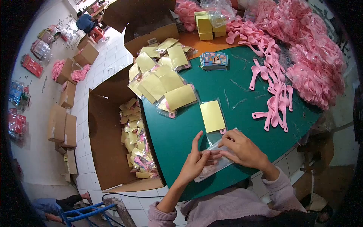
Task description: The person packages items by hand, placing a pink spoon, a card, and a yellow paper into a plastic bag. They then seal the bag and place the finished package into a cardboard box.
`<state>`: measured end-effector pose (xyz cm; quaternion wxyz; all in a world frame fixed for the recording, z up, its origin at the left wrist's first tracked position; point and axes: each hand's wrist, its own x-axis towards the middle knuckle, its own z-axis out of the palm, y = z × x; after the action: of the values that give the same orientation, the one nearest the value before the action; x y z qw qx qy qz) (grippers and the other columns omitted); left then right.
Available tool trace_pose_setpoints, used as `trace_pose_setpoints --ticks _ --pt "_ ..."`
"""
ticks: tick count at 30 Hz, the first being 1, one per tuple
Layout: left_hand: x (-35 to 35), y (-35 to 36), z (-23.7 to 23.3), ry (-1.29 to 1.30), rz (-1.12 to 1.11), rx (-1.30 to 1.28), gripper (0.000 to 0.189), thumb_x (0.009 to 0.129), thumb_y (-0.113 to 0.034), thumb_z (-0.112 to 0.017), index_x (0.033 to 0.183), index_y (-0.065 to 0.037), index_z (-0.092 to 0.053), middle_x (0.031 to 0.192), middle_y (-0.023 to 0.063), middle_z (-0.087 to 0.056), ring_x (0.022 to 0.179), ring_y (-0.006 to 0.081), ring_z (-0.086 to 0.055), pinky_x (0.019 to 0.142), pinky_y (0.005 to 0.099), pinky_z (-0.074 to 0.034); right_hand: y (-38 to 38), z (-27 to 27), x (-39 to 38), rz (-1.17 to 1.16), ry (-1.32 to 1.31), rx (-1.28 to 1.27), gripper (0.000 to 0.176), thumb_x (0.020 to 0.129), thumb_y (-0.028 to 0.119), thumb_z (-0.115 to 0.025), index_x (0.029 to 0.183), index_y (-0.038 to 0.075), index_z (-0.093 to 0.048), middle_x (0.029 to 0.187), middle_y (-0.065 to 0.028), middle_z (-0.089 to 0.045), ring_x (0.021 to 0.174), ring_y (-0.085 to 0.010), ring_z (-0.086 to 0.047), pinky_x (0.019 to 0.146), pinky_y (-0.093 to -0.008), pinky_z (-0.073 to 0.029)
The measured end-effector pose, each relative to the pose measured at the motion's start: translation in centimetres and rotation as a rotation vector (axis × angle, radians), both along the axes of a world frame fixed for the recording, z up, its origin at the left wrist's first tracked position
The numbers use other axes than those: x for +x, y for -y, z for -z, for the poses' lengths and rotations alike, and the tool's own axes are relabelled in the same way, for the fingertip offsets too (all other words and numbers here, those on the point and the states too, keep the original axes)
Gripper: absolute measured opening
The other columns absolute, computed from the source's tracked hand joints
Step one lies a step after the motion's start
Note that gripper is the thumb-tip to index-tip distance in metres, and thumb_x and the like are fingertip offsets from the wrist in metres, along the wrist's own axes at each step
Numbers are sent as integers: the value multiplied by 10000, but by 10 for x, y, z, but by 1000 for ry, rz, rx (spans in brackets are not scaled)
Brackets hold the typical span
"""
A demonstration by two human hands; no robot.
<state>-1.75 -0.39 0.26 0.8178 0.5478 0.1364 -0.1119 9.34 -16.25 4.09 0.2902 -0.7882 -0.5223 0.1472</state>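
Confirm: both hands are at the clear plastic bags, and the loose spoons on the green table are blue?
No: the loose spoons on the green table are pink, as the head view shows. The left hand and right hand are at the clear plastic bags.

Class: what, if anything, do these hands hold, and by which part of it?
The left hand and right hand are over the middle of the clear plastic; whether either grips it cannot be told.

clear plastic (207, 172): partly hidden beneath fingers (229, 140) | card stack (214, 60): print illegibly small | blue frame (90, 212): cut off at bottom
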Motion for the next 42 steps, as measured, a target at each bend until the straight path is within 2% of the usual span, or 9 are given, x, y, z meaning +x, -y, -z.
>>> trace_pose_setpoints --ticks 8,23,27,31,33,36,39,41,42 --pt "-4 2 7 26 -41 240 525 908 -119 -409 1360 -95 -142 894 157 -600 817 195 -607 744 302 -462 -14 13 -2 -79 -65 93 171 719 138 -618 803 29 -517 831 -105 -458 819 -276 -473 742 -377 -381" --pt "-3 6 -6 99 -105 487 474 935 -188 -355 1360 -95 -169 869 169 -617 837 224 -610 768 315 -443 -13 10 -8 -125 51 72 175 692 157 -620 779 64 -500 788 -83 -455 801 -249 -468 716 -373 -342" --pt "-3 6 0 24 -146 271 517 885 -74 -459 1345 -98 -224 816 48 -559 692 70 -510 620 209 -427 -14 11 -15 -218 88 171 170 695 152 -618 780 71 -495 795 -82 -456 788 -253 -477 721 -373 -340" --pt "-1 5 -2 15 -125 362 526 858 -13 -481 1323 -102 -253 708 7 -546 634 51 -490 547 177 -387 -8 7 -11 -274 144 114 181 729 186 -601 813 59 -503 819 -86 -464 836 -251 -488 781 -385 -350" --pt "0 7 0 16 -253 312 482 866 -25 -470 1302 -96 -275 666 -2 -535 592 45 -463 524 175 -359 -3 1 -4 -401 -106 90 190 742 196 -599 816 54 -497 835 -82 -467 847 -244 -485 792 -385 -344" --pt "-1 0 -2 27 -291 149 416 881 -37 -448 1268 -67 -298 842 103 -602 745 112 -568 609 205 -435 7 -14 25 -541 -353 54 187 766 192 -599 829 45 -501 844 -79 -477 847 -222 -487 781 -362 -357" --pt "-4 -2 -2 36 -209 39 300 899 -58 -419 1191 3 -383 1048 197 -574 949 204 -586 755 262 -481 25 -23 86 -478 -578 199 142 776 142 -626 761 46 -522 793 -57 -506 778 -185 -496 686 -282 -393" --pt "-3 0 -5 36 -185 68 239 909 -70 -403 1109 48 -459 1037 178 -576 944 198 -586 783 262 -472 45 -30 133 -19 -721 9 138 794 144 -580 846 23 -540 827 -97 -532 806 -226 -513 697 -312 -411" --pt "-3 0 -4 42 -186 68 239 909 -70 -403 1109 48 -459 1037 178 -576 944 198 -586 783 262 -472 59 -19 158 283 -250 -56 179 778 112 -562 929 21 -533 889 -134 -532 863 -261 -513 734 -335 -411"
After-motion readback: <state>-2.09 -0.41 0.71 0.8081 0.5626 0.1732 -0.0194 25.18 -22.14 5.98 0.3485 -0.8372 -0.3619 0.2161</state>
